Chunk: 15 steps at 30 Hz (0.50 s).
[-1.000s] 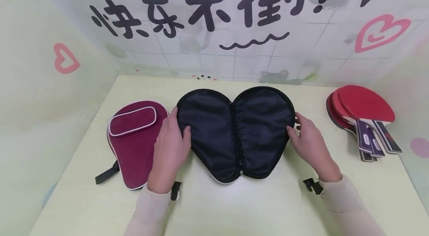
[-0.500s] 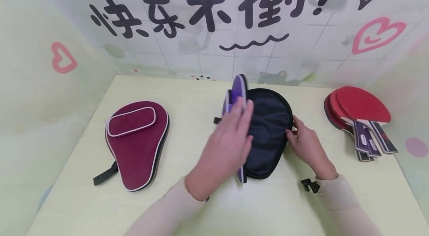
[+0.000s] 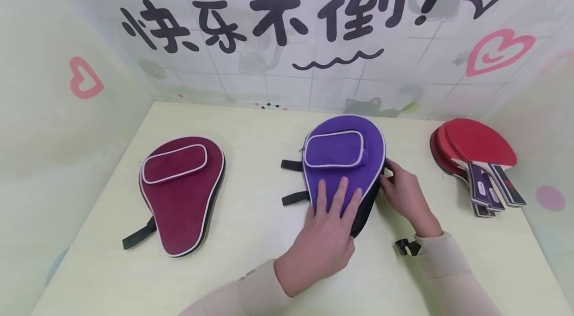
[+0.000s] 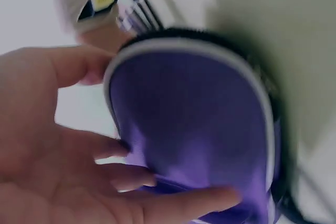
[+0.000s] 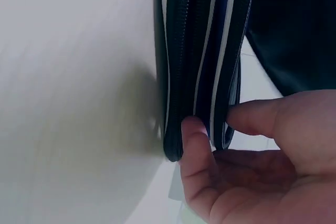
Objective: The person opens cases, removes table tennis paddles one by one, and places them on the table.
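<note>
A purple table tennis paddle case [image 3: 365, 171] with white piping and a small zip pocket [image 3: 334, 149] lies folded over, pocket side up. My left hand [image 3: 325, 241] rests on its narrow lower part, fingers spread and straight. At the case's right edge, my right hand [image 3: 408, 196] pinches the black lower half; in the right wrist view its thumb and fingers [image 5: 195, 140] close on the layered, zipped rim. The left wrist view shows the purple rounded end [image 4: 189, 103] beside my left fingers. The black lining is mostly covered.
A maroon paddle case [image 3: 186, 211] lies at the left, its black strap [image 3: 139, 236] sticking out. Several red table tennis paddles [image 3: 484, 141] are stacked at the right. A printed wall [image 3: 278, 81] bounds the table's back.
The case lay spread with its black lining up. My left hand has swung its left half over to the right onto the other half. My right hand has kept its grip.
</note>
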{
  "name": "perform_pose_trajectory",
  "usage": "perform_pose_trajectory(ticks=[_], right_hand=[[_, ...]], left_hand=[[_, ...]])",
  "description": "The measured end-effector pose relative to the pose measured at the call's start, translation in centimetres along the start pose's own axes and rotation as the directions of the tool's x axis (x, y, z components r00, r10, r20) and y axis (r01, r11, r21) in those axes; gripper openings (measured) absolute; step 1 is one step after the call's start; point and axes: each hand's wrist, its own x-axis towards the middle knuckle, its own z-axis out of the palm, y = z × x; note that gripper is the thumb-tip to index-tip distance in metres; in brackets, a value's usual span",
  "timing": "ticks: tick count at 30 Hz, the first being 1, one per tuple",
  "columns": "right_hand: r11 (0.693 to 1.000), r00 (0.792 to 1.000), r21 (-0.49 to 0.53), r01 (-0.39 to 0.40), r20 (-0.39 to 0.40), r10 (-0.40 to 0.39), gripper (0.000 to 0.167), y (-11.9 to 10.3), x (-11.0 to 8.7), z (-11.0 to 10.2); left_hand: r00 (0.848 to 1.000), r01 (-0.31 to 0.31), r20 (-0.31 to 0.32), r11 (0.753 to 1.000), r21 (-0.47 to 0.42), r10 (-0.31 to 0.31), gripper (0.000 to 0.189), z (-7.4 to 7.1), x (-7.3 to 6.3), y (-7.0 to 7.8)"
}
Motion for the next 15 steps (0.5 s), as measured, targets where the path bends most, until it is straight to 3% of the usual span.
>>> perform_pose_trajectory(ticks=[2, 5, 9, 15], right_hand=[[1.0, 1.0, 0.002, -0.006, 0.013, 0.006, 0.047, 0.0, 0.2, 0.3], [1.0, 1.0, 0.002, -0.001, 0.03, 0.001, 0.048, 0.1, 0.4, 0.6], [1.0, 0.998, 0.007, 0.006, 0.065, -0.007, 0.051, 0.0, 0.6, 0.7], [1.0, 0.994, -0.006, -0.001, 0.11, 0.001, 0.053, -0.3, 0.5, -0.1]], left_hand=[[0.997, 0.048, 0.061, 0.998, -0.042, -0.045, 0.085, 0.7, -0.3, 0.1], [0.991, 0.097, 0.097, 0.995, -0.019, -0.095, 0.077, 1.5, -0.3, 0.0], [0.989, 0.121, 0.08, 0.992, 0.045, -0.124, 0.069, 2.0, -0.2, -0.9], [0.992, 0.104, 0.072, 0.995, 0.002, -0.104, 0.069, 1.4, -0.2, -2.1]])
